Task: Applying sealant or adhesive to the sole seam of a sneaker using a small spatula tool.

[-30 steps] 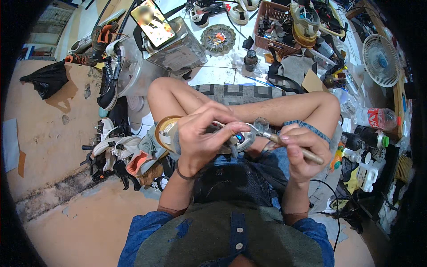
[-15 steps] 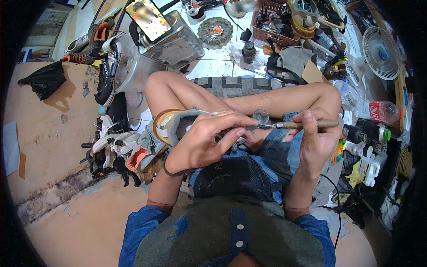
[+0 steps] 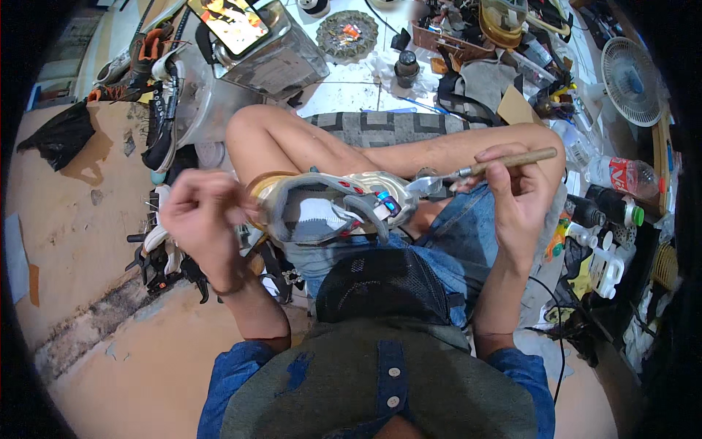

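A grey and cream sneaker [image 3: 311,219] rests across my lap, its opening facing up and its toe toward the right. My right hand [image 3: 512,194] grips the wooden handle of a small tool [image 3: 515,159] with a flat metal blade. The blade's end lies over the toe of the sneaker. My left hand [image 3: 205,212] is raised beside the heel, its fingers curled but blurred, so I cannot make out what they hold, if anything. A small shiny blue item [image 3: 387,203] sits on the sneaker's tongue area. Just behind the blade stands a small clear glass container [image 3: 428,175], partly hidden.
A phone [image 3: 230,23] leans on a metal box [image 3: 278,62] at the far left, near several shoes [image 3: 164,132]. An ornate ashtray [image 3: 346,34] and a dark bottle [image 3: 406,67] stand ahead. Plastic bottles [image 3: 629,178] and a white fan [image 3: 630,82] are on the right.
My left hand has left the blade and moved left to the sneaker's heel. The blade has shifted slightly up, and the sneaker's opening now shows.
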Tool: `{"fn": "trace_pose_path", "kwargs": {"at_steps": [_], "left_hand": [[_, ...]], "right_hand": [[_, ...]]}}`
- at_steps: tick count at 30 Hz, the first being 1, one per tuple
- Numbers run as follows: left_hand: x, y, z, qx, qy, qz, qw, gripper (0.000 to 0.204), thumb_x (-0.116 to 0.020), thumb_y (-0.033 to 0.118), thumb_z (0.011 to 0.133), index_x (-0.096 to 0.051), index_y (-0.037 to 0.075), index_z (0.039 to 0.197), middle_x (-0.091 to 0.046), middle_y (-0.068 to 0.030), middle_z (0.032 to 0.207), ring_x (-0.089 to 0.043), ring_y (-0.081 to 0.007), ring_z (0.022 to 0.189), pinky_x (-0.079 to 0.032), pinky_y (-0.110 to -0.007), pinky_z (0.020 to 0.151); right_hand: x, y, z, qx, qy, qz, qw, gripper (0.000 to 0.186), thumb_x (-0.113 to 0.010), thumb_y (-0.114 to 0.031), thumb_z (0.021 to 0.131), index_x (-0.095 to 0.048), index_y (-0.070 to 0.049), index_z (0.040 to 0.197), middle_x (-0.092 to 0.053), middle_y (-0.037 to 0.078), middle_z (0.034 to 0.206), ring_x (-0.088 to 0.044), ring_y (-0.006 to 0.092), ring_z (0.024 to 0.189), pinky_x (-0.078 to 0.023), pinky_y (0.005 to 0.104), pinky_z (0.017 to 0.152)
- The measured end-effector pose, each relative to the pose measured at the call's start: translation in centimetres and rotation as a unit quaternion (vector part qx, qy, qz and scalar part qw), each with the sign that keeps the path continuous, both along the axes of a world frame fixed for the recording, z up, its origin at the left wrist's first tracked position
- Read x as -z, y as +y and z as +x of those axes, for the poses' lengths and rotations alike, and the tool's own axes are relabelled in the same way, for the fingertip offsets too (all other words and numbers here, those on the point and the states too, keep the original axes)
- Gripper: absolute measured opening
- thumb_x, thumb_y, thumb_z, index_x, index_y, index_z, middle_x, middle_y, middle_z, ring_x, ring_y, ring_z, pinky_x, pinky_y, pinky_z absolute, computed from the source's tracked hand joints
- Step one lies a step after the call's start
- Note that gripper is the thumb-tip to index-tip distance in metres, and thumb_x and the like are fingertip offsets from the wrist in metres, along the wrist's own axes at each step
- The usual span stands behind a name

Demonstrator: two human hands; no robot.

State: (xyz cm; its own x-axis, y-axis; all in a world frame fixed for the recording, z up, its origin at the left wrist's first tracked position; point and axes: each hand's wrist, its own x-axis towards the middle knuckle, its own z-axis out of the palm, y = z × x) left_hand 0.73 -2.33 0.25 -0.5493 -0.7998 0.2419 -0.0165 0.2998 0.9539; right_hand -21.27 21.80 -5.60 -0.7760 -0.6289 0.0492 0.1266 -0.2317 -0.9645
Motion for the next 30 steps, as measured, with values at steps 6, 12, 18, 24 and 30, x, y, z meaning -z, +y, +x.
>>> {"fn": "trace_pose_path", "kwargs": {"at_steps": [6, 12, 18, 24, 30], "left_hand": [[9.0, -7.8, 1.8, -0.203, 0.027, 0.067, 0.977, 0.053, -0.053, 0.039, 0.101, -0.04, 0.008, 0.061, -0.048, -0.006, 0.054, -0.045, -0.0132, 0.047, -0.035, -0.026, 0.045], [14.7, -9.2, 0.5, -0.201, 0.084, 0.056, 0.974, 0.04, -0.041, 0.035, 0.106, -0.04, 0.009, 0.075, -0.043, -0.0049, 0.062, -0.042, -0.0145, 0.051, -0.034, -0.026, 0.043], [10.9, -9.1, 1.1, -0.102, -0.014, 0.037, 0.994, 0.026, -0.043, 0.023, 0.106, -0.043, 0.004, 0.088, -0.052, -0.0108, 0.075, -0.049, -0.0159, 0.057, -0.045, -0.028, 0.052], [2.3, -0.5, -4.3, 0.07, 0.034, -0.198, 0.977, 0.053, -0.056, 0.031, 0.097, -0.041, 0.004, 0.053, -0.046, -0.0074, 0.048, -0.052, -0.0242, 0.053, -0.042, -0.032, 0.051], [0.2, 6.1, -8.8, 0.244, -0.043, -0.176, 0.953, 0.042, -0.089, 0.022, 0.062, -0.073, 0.001, 0.094, -0.07, -0.0083, 0.082, -0.065, -0.0192, 0.066, -0.049, -0.029, 0.058]], "right_hand": [[6.1, 0.4, -1.7, 0.028, 0.11, 0.192, 0.975, 0.02, -0.064, -0.014, 0.095, -0.064, 0.007, 0.095, -0.069, 0.012, 0.082, -0.068, 0.0189, 0.069, -0.055, 0.0291, 0.064], [10.2, 0.8, -1.0, -0.045, 0.335, 0.328, 0.882, 0.019, -0.071, -0.015, 0.089, -0.063, 0.003, 0.087, -0.064, 0.022, 0.075, -0.063, 0.0369, 0.064, -0.049, 0.0397, 0.058], [8.2, 0.9, -1.6, 0.017, 0.09, 0.174, 0.98, 0.017, -0.061, -0.01, 0.096, -0.058, 0.006, 0.092, -0.068, 0.016, 0.088, -0.067, 0.0217, 0.075, -0.054, 0.0326, 0.067], [5.8, 1.2, -0.2, 0.014, -0.044, -0.203, 0.978, 0.023, -0.06, -0.018, 0.096, -0.051, 0.002, 0.104, -0.065, 0.022, 0.092, -0.065, 0.0262, 0.078, -0.055, 0.0384, 0.072], [4.1, 1.6, 1.3, 0.009, -0.031, -0.271, 0.962, 0.023, -0.061, -0.021, 0.095, -0.05, -0.002, 0.102, -0.065, 0.02, 0.088, -0.066, 0.03, 0.075, -0.054, 0.0437, 0.071]]}}
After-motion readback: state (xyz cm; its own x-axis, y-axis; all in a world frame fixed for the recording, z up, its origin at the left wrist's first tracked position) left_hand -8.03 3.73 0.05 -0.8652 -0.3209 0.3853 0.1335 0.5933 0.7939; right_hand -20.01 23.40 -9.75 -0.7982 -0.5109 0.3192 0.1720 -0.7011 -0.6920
